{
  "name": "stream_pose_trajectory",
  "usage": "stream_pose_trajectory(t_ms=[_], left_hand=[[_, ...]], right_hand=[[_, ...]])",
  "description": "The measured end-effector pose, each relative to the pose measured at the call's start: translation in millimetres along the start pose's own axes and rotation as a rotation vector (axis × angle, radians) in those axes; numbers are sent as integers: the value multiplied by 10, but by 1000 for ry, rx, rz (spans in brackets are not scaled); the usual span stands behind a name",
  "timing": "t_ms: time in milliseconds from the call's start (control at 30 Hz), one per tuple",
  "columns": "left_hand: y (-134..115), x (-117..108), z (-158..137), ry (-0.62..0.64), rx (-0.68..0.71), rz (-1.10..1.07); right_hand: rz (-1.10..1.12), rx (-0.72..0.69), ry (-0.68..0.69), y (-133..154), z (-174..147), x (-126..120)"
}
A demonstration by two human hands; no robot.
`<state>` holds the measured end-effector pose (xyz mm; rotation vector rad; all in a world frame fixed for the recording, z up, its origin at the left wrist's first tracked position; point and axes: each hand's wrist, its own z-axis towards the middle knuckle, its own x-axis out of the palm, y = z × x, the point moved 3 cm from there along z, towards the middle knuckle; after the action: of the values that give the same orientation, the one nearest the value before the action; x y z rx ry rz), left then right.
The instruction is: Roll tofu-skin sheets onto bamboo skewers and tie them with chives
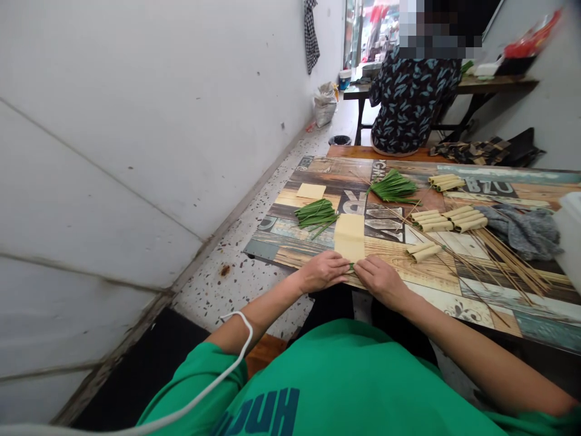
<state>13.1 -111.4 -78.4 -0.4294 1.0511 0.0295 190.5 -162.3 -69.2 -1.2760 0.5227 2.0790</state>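
A pale yellow sheet, probably tofu skin (pixel 349 233), lies lengthwise on the patterned table (pixel 299 257). At its near end, by the table edge, the fingers of my left hand (pixel 323 270) and my right hand (pixel 379 280) are closed on it from both sides. A bit of green chives (pixel 351 266) shows between my fingertips. Left of the sheet lies a cut bunch of chives (pixel 316 213), with a separate small sheet (pixel 311 191) behind it. Further right rest a couple of finished rolls (pixel 425 251) with green ends.
A second chive bunch (pixel 394 186) and several more rolls (pixel 447 181) lie farther back. Long thin skewers (pixel 512 260) spread over the table's right side, beside a grey cloth (pixel 521 230). Beyond, a person in a leaf-patterned shirt (pixel 411 103) sits at another table.
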Motion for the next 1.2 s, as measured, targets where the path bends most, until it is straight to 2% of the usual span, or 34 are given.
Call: stream_pose_trajectory(t_ms=[200, 433, 567, 667, 767, 867, 1000, 1200], left_hand=[[-50, -10, 39, -65, -114, 9], [31, 20, 54, -144, -232, -46], [51, 31, 28, -178, -264, -79], [42, 29, 14, -178, -241, -70], [20, 34, -1, -161, -197, -30], [-4, 45, -20, -149, -185, 19], [-55, 14, -25, -198, -211, 88], [-157, -58, 32, -80, -119, 189]], right_hand=[[106, 155, -46, -50, 24, 20], [151, 160, 7, -87, 31, -8], [371, 284, 23, -172, 58, 28], [512, 424, 50, -236, 85, 32], [522, 534, 112, -282, 120, 15], [542, 548, 157, -326, 175, 2], [632, 551, 245, -407, 238, 39], [593, 584, 288, -455, 278, 53]])
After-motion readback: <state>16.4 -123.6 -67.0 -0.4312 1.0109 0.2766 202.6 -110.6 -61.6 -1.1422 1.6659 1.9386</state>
